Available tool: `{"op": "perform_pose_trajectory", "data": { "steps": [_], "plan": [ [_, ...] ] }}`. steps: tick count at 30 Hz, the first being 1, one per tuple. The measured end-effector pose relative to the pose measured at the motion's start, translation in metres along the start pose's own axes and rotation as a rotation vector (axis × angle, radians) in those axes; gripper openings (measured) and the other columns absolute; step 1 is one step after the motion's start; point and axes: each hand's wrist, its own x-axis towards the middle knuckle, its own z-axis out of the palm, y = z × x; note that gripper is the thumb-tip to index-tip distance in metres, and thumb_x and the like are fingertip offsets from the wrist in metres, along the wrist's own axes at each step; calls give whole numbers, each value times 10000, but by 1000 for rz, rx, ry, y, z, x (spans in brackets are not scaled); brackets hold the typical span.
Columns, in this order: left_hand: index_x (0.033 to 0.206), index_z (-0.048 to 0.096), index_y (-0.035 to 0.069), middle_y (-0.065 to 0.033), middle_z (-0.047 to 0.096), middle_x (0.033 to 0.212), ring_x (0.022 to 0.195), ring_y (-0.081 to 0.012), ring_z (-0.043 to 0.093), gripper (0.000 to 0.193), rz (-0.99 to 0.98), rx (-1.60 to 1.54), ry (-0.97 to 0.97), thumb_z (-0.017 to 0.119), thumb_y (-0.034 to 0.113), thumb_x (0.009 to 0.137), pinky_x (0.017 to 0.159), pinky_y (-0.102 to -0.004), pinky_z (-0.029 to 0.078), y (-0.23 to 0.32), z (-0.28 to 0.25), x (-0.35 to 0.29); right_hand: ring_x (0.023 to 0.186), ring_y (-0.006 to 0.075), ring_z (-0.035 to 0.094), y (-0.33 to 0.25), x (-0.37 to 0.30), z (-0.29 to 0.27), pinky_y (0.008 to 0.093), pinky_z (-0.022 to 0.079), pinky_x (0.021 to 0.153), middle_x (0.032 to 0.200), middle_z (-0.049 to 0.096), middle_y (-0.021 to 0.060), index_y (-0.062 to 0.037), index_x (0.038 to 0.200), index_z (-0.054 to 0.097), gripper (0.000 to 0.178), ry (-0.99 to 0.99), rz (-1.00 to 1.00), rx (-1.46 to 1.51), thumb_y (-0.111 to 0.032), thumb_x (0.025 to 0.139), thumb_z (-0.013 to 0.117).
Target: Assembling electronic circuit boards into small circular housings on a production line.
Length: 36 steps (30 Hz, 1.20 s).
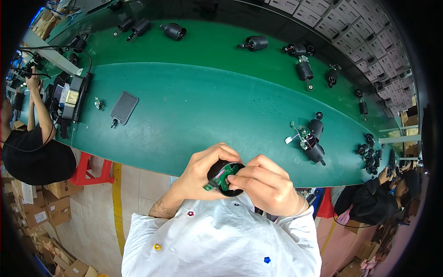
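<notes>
Close to my chest, my left hand wraps round a round black housing, its open end facing up. Inside the housing sits a green circuit board with a pinkish wire near it. A smaller green board piece sticks out at the housing's lower left rim. My right hand reaches over the opening, thumb and fingertips pinched together at the board. What lies between those fingertips is hidden. On the table to the right lie black cylindrical housings with a wired circuit board beside them.
A dark grey rectangular tray-like piece and a small circuit part lie on the green table. Several black units, among them one cylinder, sit on the far green strip. Co-workers sit left and right; stacked white boxes stand behind.
</notes>
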Motion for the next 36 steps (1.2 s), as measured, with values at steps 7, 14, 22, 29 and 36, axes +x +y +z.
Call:
{"op": "perform_pose_trajectory", "data": {
  "steps": [7,14,22,29,36],
  "plan": [
    [1155,584,18,-154,674,985,853,-245,646,667,-10,-24,4,801,16,524,720,-324,524,3,3,0,687,163,528,3,-2,5,244,473,613,807,670,51,-17,809,721,194,197,56,6,62,632,709],
    [1173,565,45,-213,648,1065,1012,-297,636,703,-27,-241,40,830,-44,528,806,-367,546,-1,7,-2,711,192,547,6,-10,7,258,491,633,835,657,88,26,842,705,197,263,49,23,89,659,670],
    [1067,636,111,-213,599,1200,1025,-298,630,581,-21,-508,120,843,-55,550,853,-363,520,-5,12,-5,703,169,540,8,-12,11,245,478,627,806,662,57,-11,826,721,170,293,92,31,50,668,722],
    [997,649,151,-211,560,1207,1049,-330,611,541,65,-560,112,859,-56,544,900,-413,517,-14,11,-7,688,148,536,10,-10,11,236,469,625,779,667,30,-44,806,735,139,280,129,41,13,682,758],
    [953,631,144,-212,521,1214,1046,-350,606,508,147,-499,70,856,-53,543,911,-440,524,-16,5,-5,688,157,540,7,-6,10,242,476,628,795,669,43,-34,801,728,154,266,112,40,45,668,733]
  ]
}}
